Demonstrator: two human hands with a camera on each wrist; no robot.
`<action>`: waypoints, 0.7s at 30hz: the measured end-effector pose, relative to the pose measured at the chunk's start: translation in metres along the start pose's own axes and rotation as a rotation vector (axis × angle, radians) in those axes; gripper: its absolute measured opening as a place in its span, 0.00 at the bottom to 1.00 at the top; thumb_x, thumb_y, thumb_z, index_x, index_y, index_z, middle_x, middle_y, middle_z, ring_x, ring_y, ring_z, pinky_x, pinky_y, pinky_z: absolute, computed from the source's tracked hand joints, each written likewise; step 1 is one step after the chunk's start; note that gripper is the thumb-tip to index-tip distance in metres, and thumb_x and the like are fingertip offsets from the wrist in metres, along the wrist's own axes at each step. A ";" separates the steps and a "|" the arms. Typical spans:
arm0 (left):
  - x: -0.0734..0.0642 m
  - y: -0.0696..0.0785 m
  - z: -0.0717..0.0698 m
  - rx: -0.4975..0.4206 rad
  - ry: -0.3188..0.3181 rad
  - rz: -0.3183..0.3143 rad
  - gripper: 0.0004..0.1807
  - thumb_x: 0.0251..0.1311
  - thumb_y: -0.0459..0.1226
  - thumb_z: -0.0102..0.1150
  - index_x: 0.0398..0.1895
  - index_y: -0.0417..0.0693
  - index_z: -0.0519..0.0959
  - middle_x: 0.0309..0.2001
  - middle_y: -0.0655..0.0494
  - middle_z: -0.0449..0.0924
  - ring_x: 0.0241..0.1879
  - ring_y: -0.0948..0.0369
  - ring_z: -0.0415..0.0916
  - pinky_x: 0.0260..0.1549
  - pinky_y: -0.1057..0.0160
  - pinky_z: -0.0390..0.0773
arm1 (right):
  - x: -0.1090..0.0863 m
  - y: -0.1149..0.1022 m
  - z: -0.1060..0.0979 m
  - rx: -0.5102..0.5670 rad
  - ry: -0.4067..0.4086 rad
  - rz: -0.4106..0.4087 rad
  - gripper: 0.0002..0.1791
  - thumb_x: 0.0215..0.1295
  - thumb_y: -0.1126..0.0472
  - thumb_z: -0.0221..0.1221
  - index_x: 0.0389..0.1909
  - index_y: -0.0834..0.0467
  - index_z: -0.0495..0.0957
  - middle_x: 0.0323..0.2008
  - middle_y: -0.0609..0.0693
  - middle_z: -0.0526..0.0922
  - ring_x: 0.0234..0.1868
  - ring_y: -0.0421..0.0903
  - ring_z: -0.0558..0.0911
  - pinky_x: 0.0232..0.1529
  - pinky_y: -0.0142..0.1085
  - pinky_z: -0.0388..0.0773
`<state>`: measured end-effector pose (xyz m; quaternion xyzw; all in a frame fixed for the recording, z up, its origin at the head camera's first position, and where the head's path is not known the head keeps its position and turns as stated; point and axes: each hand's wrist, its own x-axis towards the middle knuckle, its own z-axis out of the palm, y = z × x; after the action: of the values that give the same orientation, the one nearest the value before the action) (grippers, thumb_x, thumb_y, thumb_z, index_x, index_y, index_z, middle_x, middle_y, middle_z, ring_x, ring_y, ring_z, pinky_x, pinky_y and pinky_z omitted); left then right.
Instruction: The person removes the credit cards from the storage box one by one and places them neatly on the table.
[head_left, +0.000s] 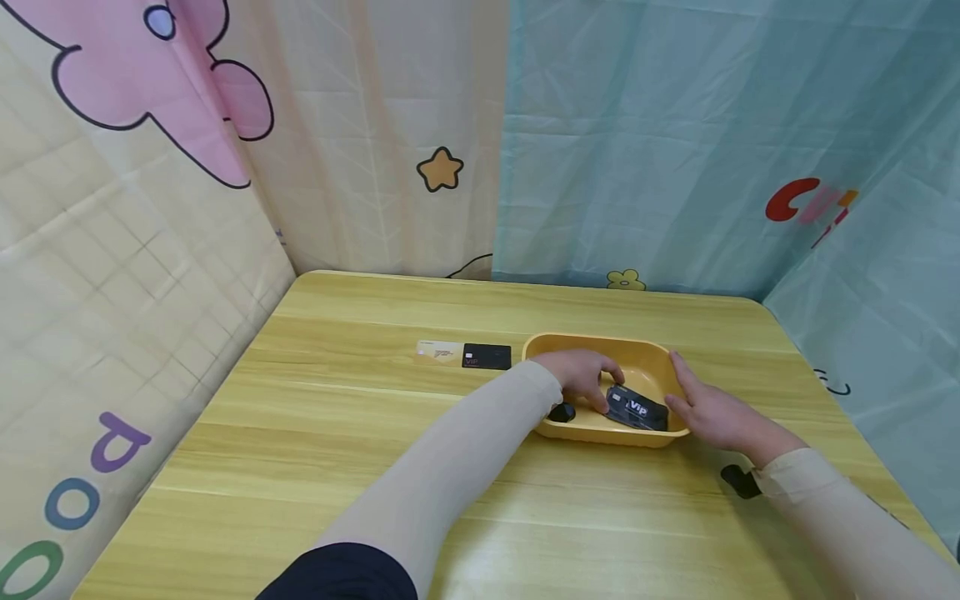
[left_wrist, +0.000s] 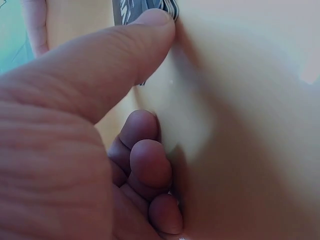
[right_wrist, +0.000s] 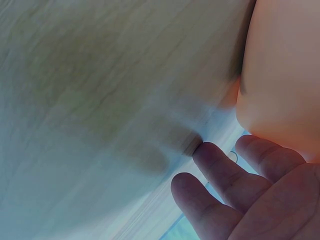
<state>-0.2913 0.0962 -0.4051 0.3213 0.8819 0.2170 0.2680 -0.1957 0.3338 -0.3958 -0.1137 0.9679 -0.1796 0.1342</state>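
Note:
A yellow plastic basin (head_left: pixel 600 340) stands on the table. Inside it, my left hand (head_left: pixel 576 372) pinches a stack of black VIP cards (head_left: pixel 637 408) at its left end. In the left wrist view the thumb (left_wrist: pixel 145 30) presses on the edges of the stacked cards (left_wrist: pixel 131 11), while the other visible fingertips curl near the basin wall. My right hand (head_left: pixel 716 412) holds the basin's right end, thumb at the rim and fingers along the outside. The right wrist view shows those fingers (right_wrist: pixel 215 162) beside the outer wall.
Left of the basin, a pale card (head_left: pixel 439 352) and a black VIP card (head_left: pixel 487 357) lie side by side on the wooden table (head_left: pixel 300 433). A small black object (head_left: pixel 561 412) shows in the basin by the left wrist. Patterned curtains (head_left: pixel 375 125) hang around the table.

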 end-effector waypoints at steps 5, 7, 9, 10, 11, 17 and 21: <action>0.001 0.000 0.001 0.015 0.009 -0.011 0.26 0.60 0.46 0.77 0.62 0.71 0.81 0.48 0.63 0.78 0.48 0.61 0.75 0.52 0.64 0.73 | -0.001 -0.002 -0.001 0.000 0.004 -0.007 0.45 0.85 0.52 0.45 0.82 0.70 0.28 0.74 0.83 0.54 0.70 0.80 0.68 0.68 0.70 0.66; 0.002 0.000 0.001 0.022 0.010 -0.008 0.25 0.61 0.46 0.76 0.61 0.71 0.81 0.48 0.63 0.78 0.48 0.61 0.75 0.51 0.63 0.73 | -0.001 -0.001 -0.001 -0.004 0.007 -0.013 0.45 0.85 0.52 0.45 0.82 0.71 0.29 0.74 0.83 0.55 0.69 0.80 0.69 0.68 0.70 0.66; 0.003 -0.001 0.001 0.023 0.008 -0.006 0.25 0.61 0.46 0.76 0.61 0.71 0.81 0.48 0.63 0.78 0.47 0.61 0.75 0.51 0.64 0.74 | 0.000 -0.001 -0.001 -0.003 0.006 -0.009 0.45 0.85 0.52 0.45 0.82 0.71 0.28 0.74 0.83 0.54 0.70 0.79 0.69 0.68 0.70 0.66; 0.003 -0.001 0.001 0.027 0.007 -0.001 0.25 0.61 0.46 0.76 0.62 0.71 0.81 0.48 0.63 0.78 0.47 0.61 0.75 0.51 0.64 0.74 | 0.000 0.000 -0.001 -0.003 0.004 -0.006 0.45 0.85 0.52 0.45 0.82 0.71 0.28 0.74 0.83 0.54 0.70 0.79 0.69 0.68 0.70 0.66; 0.004 -0.001 0.001 0.028 0.005 0.001 0.25 0.61 0.46 0.76 0.62 0.70 0.81 0.47 0.63 0.78 0.47 0.61 0.75 0.51 0.64 0.74 | 0.000 0.000 -0.001 -0.002 0.002 -0.004 0.45 0.85 0.52 0.45 0.82 0.71 0.28 0.75 0.83 0.54 0.70 0.79 0.69 0.68 0.70 0.66; 0.006 -0.003 0.001 0.042 0.007 0.000 0.24 0.61 0.48 0.76 0.60 0.72 0.81 0.48 0.63 0.78 0.47 0.61 0.75 0.50 0.63 0.74 | 0.002 0.001 -0.001 0.011 -0.007 0.004 0.45 0.85 0.51 0.44 0.82 0.70 0.27 0.76 0.82 0.52 0.71 0.79 0.67 0.69 0.70 0.65; 0.007 -0.004 0.002 0.048 0.011 0.008 0.24 0.61 0.48 0.75 0.60 0.71 0.81 0.47 0.63 0.78 0.46 0.61 0.75 0.48 0.63 0.74 | 0.002 0.001 0.000 0.015 -0.006 0.005 0.45 0.85 0.52 0.44 0.82 0.70 0.28 0.76 0.82 0.52 0.71 0.79 0.67 0.69 0.70 0.64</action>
<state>-0.2966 0.0988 -0.4113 0.3301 0.8871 0.1987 0.2543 -0.1979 0.3347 -0.3964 -0.1108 0.9664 -0.1864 0.1383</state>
